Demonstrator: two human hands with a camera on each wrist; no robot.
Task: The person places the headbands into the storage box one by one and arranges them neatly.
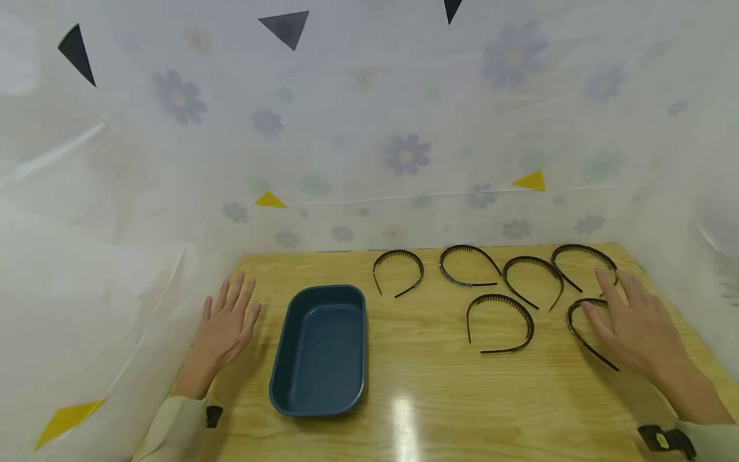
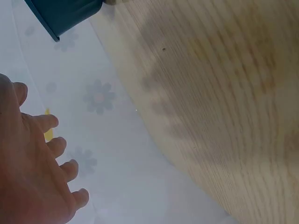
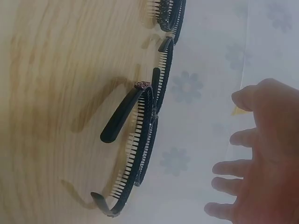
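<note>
Several dark toothed headbands lie on the wooden table. In the head view, my right hand (image 1: 641,321) hovers over the nearest right headband (image 1: 577,330), hiding part of it; the right wrist view shows that headband (image 3: 133,156) apart from my spread fingers (image 3: 229,185). Behind it lies the far right headband (image 1: 583,249). To the left are a front headband (image 1: 528,321), a middle headband (image 1: 531,260), a back headband (image 1: 462,248) and a far left headband (image 1: 398,253). My left hand (image 1: 224,324), fingers extended and holding nothing, is left of a blue rectangular basin (image 1: 320,359).
The wooden table (image 1: 427,391) ends against a white flowered sheet (image 1: 346,128), which also encloses the left and right sides. Yellow and black triangles mark the sheet. The basin's corner (image 2: 65,18) shows at the top of the left wrist view.
</note>
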